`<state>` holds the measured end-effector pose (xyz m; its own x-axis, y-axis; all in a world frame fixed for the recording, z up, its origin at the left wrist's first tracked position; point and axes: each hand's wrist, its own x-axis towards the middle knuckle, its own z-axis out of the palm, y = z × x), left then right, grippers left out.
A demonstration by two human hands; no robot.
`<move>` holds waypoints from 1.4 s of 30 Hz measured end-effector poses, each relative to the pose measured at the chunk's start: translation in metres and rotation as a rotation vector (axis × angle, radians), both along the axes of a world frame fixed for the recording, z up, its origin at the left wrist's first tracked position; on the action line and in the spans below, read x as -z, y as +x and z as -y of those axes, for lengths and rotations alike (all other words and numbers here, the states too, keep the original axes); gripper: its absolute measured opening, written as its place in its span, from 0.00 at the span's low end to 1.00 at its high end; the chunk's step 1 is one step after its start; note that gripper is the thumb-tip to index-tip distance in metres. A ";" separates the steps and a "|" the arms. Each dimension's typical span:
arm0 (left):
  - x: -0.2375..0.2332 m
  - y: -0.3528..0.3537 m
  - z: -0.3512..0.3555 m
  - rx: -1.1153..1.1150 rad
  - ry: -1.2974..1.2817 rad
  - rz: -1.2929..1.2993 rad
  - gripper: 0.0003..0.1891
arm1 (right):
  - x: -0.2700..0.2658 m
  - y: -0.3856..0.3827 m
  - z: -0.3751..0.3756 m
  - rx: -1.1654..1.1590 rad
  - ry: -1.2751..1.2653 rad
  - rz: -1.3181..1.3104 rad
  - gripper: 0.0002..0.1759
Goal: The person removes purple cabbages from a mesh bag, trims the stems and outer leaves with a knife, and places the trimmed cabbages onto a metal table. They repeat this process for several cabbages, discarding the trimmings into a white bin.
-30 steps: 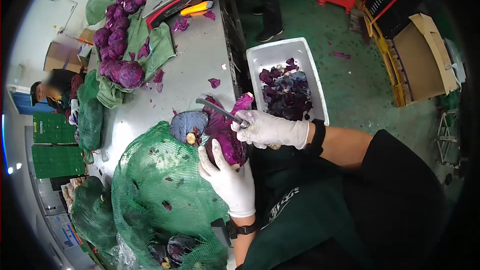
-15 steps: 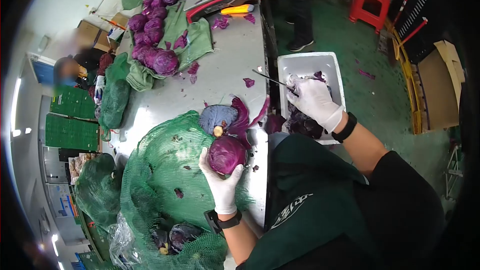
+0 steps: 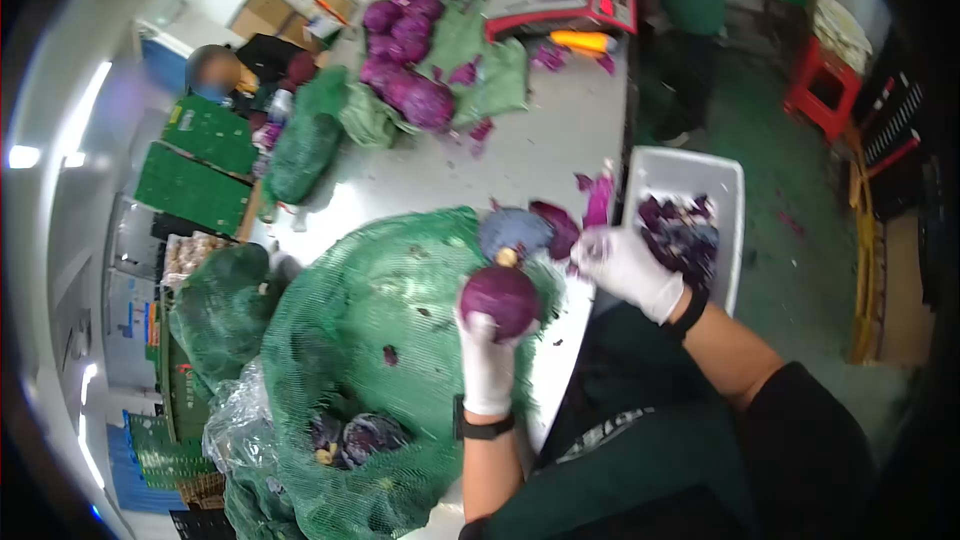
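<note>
In a white glove, my left hand (image 3: 487, 365) holds a round purple cabbage (image 3: 499, 302) over the green mesh bag (image 3: 385, 285). My right hand (image 3: 632, 270), gloved too, is closed at the table's edge, beside loose purple leaves (image 3: 597, 200); what it grips is blurred and hard to make out. A bluish outer leaf (image 3: 515, 234) with a pale stem end lies just behind the held cabbage. To the right stands a white bin (image 3: 732, 230) with dark leaf scraps inside.
Trimmed cabbages (image 3: 405, 35) lie on green sacking at the back. Near them are a red scale (image 3: 617, 0) with a cabbage on it and a yellow-orange tool (image 3: 583, 41). One person stands beyond the table, another at the back left. A red stool (image 3: 825, 90) is at the right.
The view has swung, shifting the scene rightward. My right hand has moved from over the bin to the table's edge; the thin blade seen in it earlier no longer shows clearly. My left hand still holds the cabbage.
</note>
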<state>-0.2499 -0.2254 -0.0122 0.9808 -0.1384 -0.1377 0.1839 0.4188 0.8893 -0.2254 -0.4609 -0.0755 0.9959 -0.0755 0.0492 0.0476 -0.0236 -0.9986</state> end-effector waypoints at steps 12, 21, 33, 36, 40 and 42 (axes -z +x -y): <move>-0.009 0.009 0.015 0.276 -0.584 -0.380 0.40 | -0.092 -0.011 0.004 -0.308 -0.074 0.166 0.40; 0.004 0.020 0.007 0.486 -0.770 -0.588 0.49 | -0.067 0.014 -0.017 -0.317 0.272 -0.147 0.23; -0.007 0.001 0.032 0.095 0.269 0.124 0.37 | -0.078 -0.005 -0.006 -0.240 0.386 -0.339 0.34; -0.026 0.001 0.041 0.100 0.297 0.221 0.46 | -0.082 -0.003 0.005 -0.344 0.236 -0.554 0.33; -0.015 0.007 0.042 0.057 1.034 0.450 0.53 | -0.057 -0.013 0.001 -0.171 0.044 -0.165 0.25; -0.020 0.006 0.054 0.061 1.176 0.474 0.53 | -0.043 -0.024 0.005 -0.112 -0.320 0.154 0.29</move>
<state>-0.2441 -0.2790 0.0075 0.9637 -0.2183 0.1534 -0.2618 -0.6634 0.7009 -0.2492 -0.4659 -0.0328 0.9761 0.0776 0.2029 0.2171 -0.3199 -0.9222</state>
